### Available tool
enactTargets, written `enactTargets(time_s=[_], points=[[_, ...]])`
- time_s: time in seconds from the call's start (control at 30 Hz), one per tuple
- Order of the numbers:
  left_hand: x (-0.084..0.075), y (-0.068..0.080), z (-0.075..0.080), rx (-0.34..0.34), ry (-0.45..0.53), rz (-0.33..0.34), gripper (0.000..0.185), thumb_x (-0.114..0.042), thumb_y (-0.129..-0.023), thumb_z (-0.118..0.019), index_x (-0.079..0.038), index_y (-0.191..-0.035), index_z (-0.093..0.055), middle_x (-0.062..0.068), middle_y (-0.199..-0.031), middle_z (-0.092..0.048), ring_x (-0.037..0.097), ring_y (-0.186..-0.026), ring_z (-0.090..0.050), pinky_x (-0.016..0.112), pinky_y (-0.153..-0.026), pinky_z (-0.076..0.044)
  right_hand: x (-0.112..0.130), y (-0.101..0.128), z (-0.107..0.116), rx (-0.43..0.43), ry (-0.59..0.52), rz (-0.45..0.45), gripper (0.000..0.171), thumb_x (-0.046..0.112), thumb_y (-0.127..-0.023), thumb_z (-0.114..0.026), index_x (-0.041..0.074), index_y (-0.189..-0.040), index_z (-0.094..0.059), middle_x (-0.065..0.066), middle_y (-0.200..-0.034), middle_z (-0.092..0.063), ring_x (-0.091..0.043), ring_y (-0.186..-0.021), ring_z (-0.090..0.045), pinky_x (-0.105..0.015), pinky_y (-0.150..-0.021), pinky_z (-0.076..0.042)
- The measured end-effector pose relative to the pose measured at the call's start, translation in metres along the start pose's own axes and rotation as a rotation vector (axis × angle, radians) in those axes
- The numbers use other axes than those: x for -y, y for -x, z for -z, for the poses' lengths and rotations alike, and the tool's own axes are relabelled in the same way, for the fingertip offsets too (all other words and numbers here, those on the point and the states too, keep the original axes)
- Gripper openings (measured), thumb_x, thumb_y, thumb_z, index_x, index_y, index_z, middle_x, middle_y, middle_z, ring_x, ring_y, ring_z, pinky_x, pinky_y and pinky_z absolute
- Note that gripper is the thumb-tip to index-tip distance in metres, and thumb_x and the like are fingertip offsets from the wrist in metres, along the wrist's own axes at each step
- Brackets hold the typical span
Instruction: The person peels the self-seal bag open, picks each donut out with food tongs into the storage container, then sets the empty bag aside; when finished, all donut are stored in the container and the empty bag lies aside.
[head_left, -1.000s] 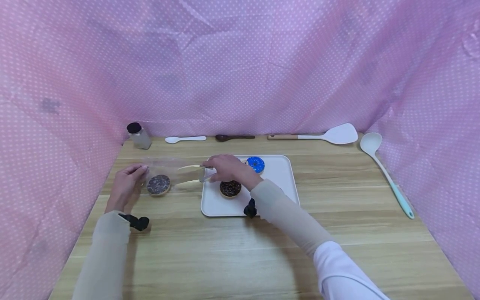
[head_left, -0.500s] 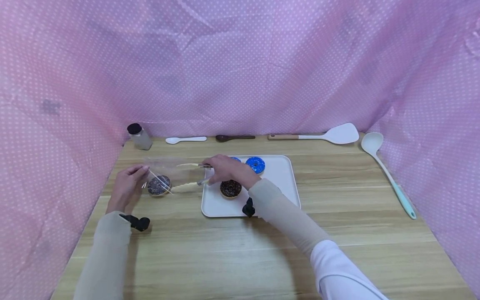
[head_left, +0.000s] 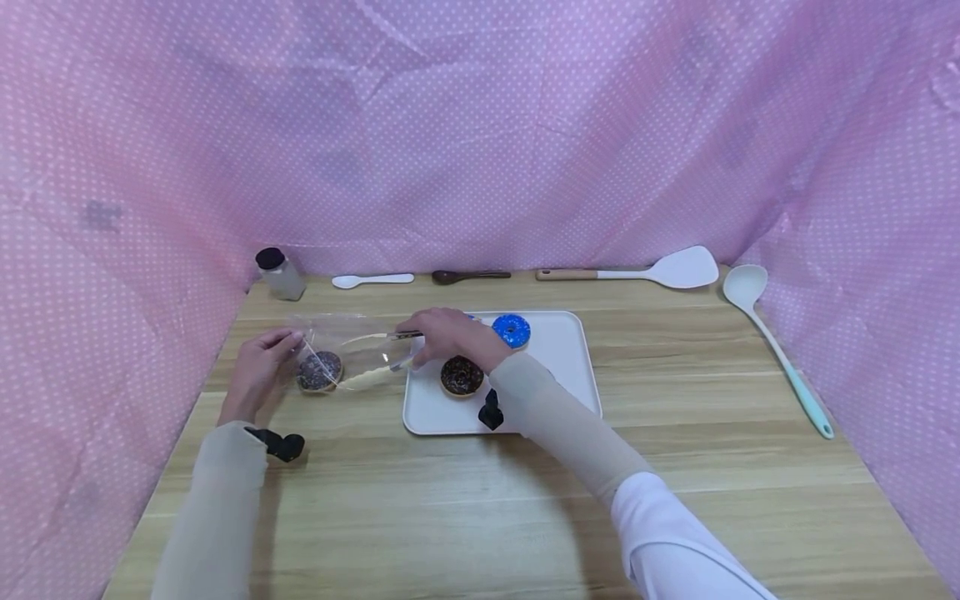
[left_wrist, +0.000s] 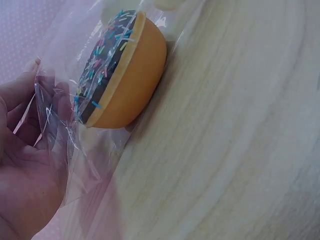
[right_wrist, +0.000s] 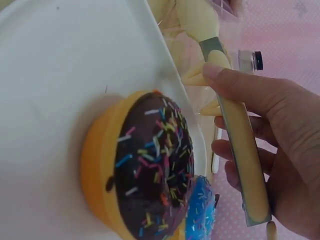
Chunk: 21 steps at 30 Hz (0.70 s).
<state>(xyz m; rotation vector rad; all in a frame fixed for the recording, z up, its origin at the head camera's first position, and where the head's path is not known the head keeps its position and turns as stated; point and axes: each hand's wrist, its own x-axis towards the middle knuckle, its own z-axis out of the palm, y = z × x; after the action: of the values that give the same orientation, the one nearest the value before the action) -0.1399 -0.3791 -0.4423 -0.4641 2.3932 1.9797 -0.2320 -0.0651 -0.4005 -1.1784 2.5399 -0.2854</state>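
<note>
Left to right: the left hand (head_left: 258, 375) pinches the closed end of a clear plastic bag (head_left: 352, 350) lying on the counter (head_left: 480, 500); inside sits a chocolate doughnut (head_left: 318, 371) with coloured sprinkles on an orange base. The film is probably thin, slippery and limp, best held at its edges; the doughnut looks light and easily dented. The right hand (head_left: 446, 335), fingers curled, grips tongs (right_wrist: 239, 145) reaching into the bag's mouth, beside the white tray (head_left: 558, 392).
</note>
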Motion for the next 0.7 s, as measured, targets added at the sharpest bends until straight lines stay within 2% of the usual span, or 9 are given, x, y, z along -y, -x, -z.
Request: enactTargets(time_s=[0.1, 0.2, 0.4, 0.5, 0.7], points=[[0.0009, -0.0015, -0.0005, -0.002, -0.031, -0.018, 0.026, -0.037, -0.091, -0.064, -0.017, -0.109, -0.064, -0.020, -0.095, -0.062, -0.006, -0.086, -0.059, 0.011, -0.076, -0.050, -0.0002, -0.0017, -0.0021, 0.002, -0.027, 0.005, 0.067, 0.042, -0.078, -0.077, 0.029, -0.138, -0.050, 0.004, -0.136, -0.056, -0.016, -0.125, -0.051, -0.039, -0.104, -0.042], [0.0013, -0.0027, -0.0008, -0.003, -0.025, -0.025, 0.030, -0.036, -0.091, -0.064, -0.013, -0.112, -0.063, -0.020, -0.096, -0.061, -0.006, -0.087, -0.059, 0.009, -0.077, -0.049, -0.0011, -0.0026, -0.0041, -0.005, -0.071, 0.025, 0.065, 0.040, -0.078, -0.078, 0.025, -0.136, -0.052, 0.005, -0.129, -0.060, -0.014, -0.117, -0.055, -0.035, -0.102, -0.043], [-0.0003, -0.0019, -0.0020, -0.022, -0.098, -0.027, 0.030, -0.041, -0.091, -0.062, -0.018, -0.111, -0.065, -0.022, -0.095, -0.060, -0.006, -0.089, -0.056, 0.008, -0.077, -0.048, -0.0020, -0.0037, -0.0071, -0.026, -0.140, 0.046, 0.058, 0.037, -0.077, -0.079, 0.019, -0.127, -0.056, 0.002, -0.113, -0.064, -0.011, -0.095, -0.057, -0.027, -0.088, -0.047], [-0.0019, -0.0005, -0.0029, -0.024, -0.115, -0.024, 0.029, -0.042, -0.092, -0.061, -0.020, -0.110, -0.065, -0.022, -0.095, -0.060, -0.005, -0.089, -0.055, 0.009, -0.076, -0.048, -0.0010, -0.0042, -0.0076, -0.030, -0.165, 0.047, 0.056, 0.035, -0.078, -0.080, 0.017, -0.126, -0.057, 0.001, -0.113, -0.064, -0.011, -0.094, -0.056, -0.027, -0.087, -0.047], [-0.0042, 0.0004, -0.0027, -0.014, -0.086, -0.008, 0.025, -0.038, -0.093, -0.061, -0.019, -0.109, -0.064, -0.021, -0.092, -0.061, -0.004, -0.085, -0.055, 0.012, -0.073, -0.049, 0.0021, -0.0046, -0.0068, -0.027, -0.181, 0.028, 0.056, 0.034, -0.079, -0.079, 0.016, -0.126, -0.057, 0.000, -0.115, -0.064, -0.011, -0.097, -0.057, -0.030, -0.091, -0.048]])
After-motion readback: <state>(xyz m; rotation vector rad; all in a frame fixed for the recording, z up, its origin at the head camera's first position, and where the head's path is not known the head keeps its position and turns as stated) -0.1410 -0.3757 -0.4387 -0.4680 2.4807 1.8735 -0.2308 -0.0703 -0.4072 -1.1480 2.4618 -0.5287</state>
